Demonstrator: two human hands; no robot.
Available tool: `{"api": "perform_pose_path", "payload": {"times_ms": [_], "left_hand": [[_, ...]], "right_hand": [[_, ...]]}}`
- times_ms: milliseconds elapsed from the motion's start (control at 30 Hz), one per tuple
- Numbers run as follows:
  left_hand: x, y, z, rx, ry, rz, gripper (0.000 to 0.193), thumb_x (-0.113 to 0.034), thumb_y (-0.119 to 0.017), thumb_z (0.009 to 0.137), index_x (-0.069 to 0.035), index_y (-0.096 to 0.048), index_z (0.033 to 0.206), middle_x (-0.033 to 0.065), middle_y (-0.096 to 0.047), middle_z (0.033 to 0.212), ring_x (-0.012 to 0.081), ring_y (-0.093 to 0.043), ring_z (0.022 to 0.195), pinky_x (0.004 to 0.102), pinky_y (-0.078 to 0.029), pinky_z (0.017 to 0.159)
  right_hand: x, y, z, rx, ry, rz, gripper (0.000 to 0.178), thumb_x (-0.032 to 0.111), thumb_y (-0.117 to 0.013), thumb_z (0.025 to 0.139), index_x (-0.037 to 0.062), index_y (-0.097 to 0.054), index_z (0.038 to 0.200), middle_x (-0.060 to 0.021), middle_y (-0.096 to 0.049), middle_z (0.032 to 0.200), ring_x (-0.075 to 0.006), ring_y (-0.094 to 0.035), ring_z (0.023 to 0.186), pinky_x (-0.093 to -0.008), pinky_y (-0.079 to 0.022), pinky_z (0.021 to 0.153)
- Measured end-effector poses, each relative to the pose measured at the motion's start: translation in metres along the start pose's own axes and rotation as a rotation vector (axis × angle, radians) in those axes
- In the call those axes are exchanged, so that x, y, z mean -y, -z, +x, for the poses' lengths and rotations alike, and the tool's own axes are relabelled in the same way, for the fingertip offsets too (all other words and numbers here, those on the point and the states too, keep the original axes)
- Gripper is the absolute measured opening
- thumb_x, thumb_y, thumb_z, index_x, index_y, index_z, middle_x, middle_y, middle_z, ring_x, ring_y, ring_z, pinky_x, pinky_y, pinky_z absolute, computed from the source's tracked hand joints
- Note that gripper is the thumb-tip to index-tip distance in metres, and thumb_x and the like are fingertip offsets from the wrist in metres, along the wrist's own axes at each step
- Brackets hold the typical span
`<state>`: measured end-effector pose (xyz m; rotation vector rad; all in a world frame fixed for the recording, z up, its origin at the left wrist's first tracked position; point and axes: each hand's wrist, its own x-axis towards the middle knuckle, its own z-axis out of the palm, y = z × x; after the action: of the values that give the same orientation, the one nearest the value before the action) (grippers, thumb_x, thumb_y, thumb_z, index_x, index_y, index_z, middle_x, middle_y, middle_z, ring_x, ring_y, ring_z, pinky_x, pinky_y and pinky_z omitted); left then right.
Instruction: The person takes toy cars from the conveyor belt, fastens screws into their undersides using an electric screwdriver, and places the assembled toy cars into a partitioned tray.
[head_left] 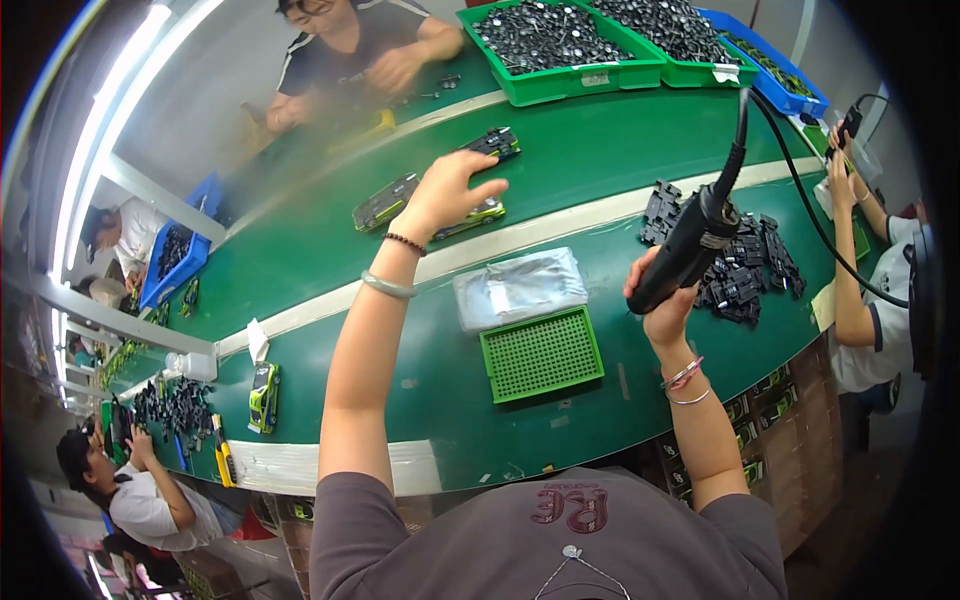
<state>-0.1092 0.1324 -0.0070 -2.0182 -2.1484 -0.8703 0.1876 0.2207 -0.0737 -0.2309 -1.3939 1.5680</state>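
Note:
My right hand (pixel 668 312) is wrapped round a black corded electric screwdriver (pixel 690 250), held above the right side of the green table. My left hand (pixel 448 192) stretches out over the green belt, thumb and fingers apart. Its fingertips are at the near end of a black-and-green toy car (pixel 497 143), perhaps touching it. A second toy car (pixel 384 204) lies left of that hand, dark underside up. A third car (pixel 478 217) is partly hidden beneath the hand. Black plastic car bases (pixel 738 270) are heaped beside the screwdriver.
In front of me lie a green perforated tray (pixel 542 356) and a plastic-wrapped pack (pixel 521 288). A green toy car (pixel 263 398) and a yellow cutter (pixel 222 452) are at left. Green bins (pixel 585 82) of small parts stand across the belt. Co-workers sit around; the screwdriver's cord (pixel 815 225) loops right.

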Motion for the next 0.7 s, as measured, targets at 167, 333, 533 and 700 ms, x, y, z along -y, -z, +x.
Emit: {"api": "perform_pose_path", "payload": {"times_ms": [167, 333, 533, 700], "left_hand": [[-0.027, -0.030, 0.048, 0.054, -0.092, 0.051, 0.031, -0.029, -0.060, 0.081, -0.003, -0.064, 0.097, 0.0169, -0.062, 0.096, 0.0310, -0.057, 0.094, 0.0394, -0.046, 0.083], [-0.033, -0.082, 0.063, 0.223, 0.019, 0.212, 0.031, -0.027, -0.059, 0.081, -0.008, -0.063, 0.105, 0.0179, -0.058, 0.102, 0.0322, -0.057, 0.094, 0.0389, -0.047, 0.083], [0.002, -0.068, 0.000, 0.203, 0.051, 0.258, 0.044, -0.018, -0.064, 0.075, -0.016, -0.051, 0.118, 0.0140, -0.055, 0.100, 0.0309, -0.055, 0.095, 0.0402, -0.048, 0.081], [0.057, 0.030, -0.120, 0.165, 0.235, 0.258, 0.046, -0.009, -0.064, 0.074, -0.013, -0.051, 0.118, 0.0156, -0.055, 0.105, 0.0343, -0.053, 0.099, 0.0409, -0.045, 0.084]], "right_hand": [[0.001, -0.001, -0.001, 0.045, 0.027, -0.059, 0.085, 0.079, -0.042, 0.070, -0.0034, -0.052, 0.084, -0.0075, -0.053, 0.063, -0.0121, -0.053, 0.053, -0.0227, -0.042, 0.048], [-0.001, 0.000, -0.002, 0.038, 0.009, -0.024, 0.085, 0.079, -0.041, 0.071, -0.0035, -0.052, 0.084, -0.0078, -0.053, 0.062, -0.0122, -0.053, 0.053, -0.0224, -0.041, 0.048], [-0.005, -0.001, -0.004, 0.037, -0.015, 0.065, 0.084, 0.078, -0.046, 0.070, -0.0043, -0.051, 0.086, -0.0078, -0.053, 0.065, -0.0127, -0.053, 0.055, -0.0227, -0.042, 0.049], [0.000, -0.003, -0.002, 0.023, -0.048, -0.005, 0.085, 0.081, -0.047, 0.065, 0.0002, -0.048, 0.092, -0.0059, -0.051, 0.068, -0.0131, -0.050, 0.057, -0.0235, -0.041, 0.052]]}}
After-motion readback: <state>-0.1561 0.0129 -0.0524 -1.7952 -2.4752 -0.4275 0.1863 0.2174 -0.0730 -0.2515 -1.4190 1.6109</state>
